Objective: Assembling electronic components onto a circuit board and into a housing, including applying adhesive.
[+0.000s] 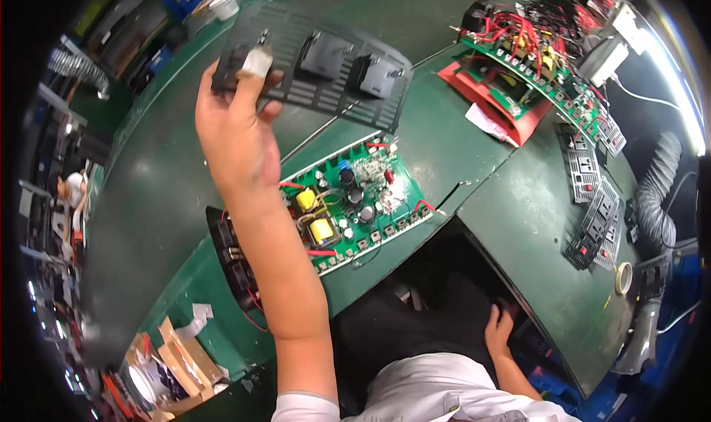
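My left hand is raised over the bench, closed on the left end of a black slotted socket panel. Two block-shaped socket bodies with metal tabs stick up from the panel's back. White wrapping covers the tip of my left thumb. Below the panel lies a green circuit board with yellow transformers, black capacitors and red wires; my left forearm crosses its left part. Two black fans stand at the board's left end. My right hand rests by my lap, below the bench edge, its fingers loosely stretched and holding nothing I can see.
Wired circuit boards are piled at the far right, with a red tray under them. Several socket panels and a tape roll lie on the right bench. A flexible grey duct stands beyond. Bottom left holds a cardboard box.
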{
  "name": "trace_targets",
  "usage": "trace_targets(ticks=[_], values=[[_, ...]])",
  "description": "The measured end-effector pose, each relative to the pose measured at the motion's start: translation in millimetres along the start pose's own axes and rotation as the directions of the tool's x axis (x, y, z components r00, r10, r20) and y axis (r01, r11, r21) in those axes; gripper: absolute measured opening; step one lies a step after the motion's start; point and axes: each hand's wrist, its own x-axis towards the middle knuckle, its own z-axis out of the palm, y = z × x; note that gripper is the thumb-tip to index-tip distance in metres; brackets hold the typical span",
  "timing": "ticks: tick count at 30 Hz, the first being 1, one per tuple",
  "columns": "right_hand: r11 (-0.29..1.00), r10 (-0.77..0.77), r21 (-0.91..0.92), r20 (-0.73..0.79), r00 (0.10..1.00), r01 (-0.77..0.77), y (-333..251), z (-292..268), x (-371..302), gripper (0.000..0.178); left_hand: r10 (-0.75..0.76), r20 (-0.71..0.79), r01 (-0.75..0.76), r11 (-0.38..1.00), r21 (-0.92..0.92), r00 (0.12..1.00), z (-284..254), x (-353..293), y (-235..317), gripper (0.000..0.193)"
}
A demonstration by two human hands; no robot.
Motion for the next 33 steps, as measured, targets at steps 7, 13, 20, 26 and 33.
trace_targets(ticks=[7,13,20,26,33], values=[[0.643,0.718,-0.428,0.627,0.303,-0.635,196,-6,-79,0.050,-0.061,0.025,0.060,0.998,0.025,0.998,-6,2,-9,0.037],[0.591,0.611,-0.154,0.726,0.314,-0.792,239,3,-73,0.055,-0.068,0.027,0.067,0.997,0.035,0.997,5,2,-13,0.034],[0.611,0.586,-0.244,0.779,0.223,-0.753,216,2,-54,0.049,-0.089,0.072,0.086,0.995,0.044,0.993,8,-3,-19,0.031],[0.688,0.575,-0.215,0.744,0.340,-0.693,217,8,-55,0.031,-0.104,0.076,0.098,0.992,0.074,0.992,10,-6,-17,0.031],[0.354,0.920,-0.593,0.359,0.156,-0.723,391,56,-67,0.047,-0.152,0.104,0.144,0.987,0.074,0.983,17,-1,-30,0.036]])
